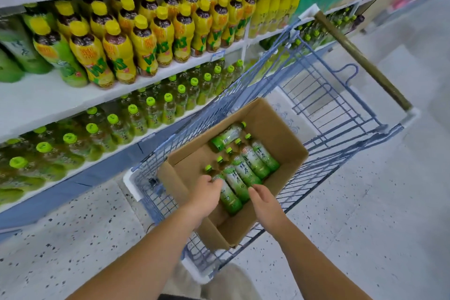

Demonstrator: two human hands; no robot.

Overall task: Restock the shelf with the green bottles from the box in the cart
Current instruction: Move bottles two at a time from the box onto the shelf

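From my feed the floor [73, 238] is pale terrazzo with dark speckles, and a white shelf [60, 97] unit runs along the left of a shop aisle. A blue wire cart [328, 105] with a brownish handle [360, 56] stands just beside it. An open cardboard box [275, 129] sits in the cart's basket. The green bottles [253, 165] lie inside it, five side by side with caps towards the shelf and a sixth crosswise behind them. My left hand [207, 192] has its fingers curled over the shoulder of the nearest green bottle [230, 198], gripping it. My right hand [264, 200] reaches in with its fingertips on the next bottle's lower end. I cannot tell whether it has closed on it. The box bottles carry white and green labels with dark brushed Chinese characters that I cannot read for certain. Matching green-capped bottles [136, 117] fill the lower shelf. Above them stand yellow-capped bottles [146, 44] whose yellow wrappers show large green letters, seemingly VITA.
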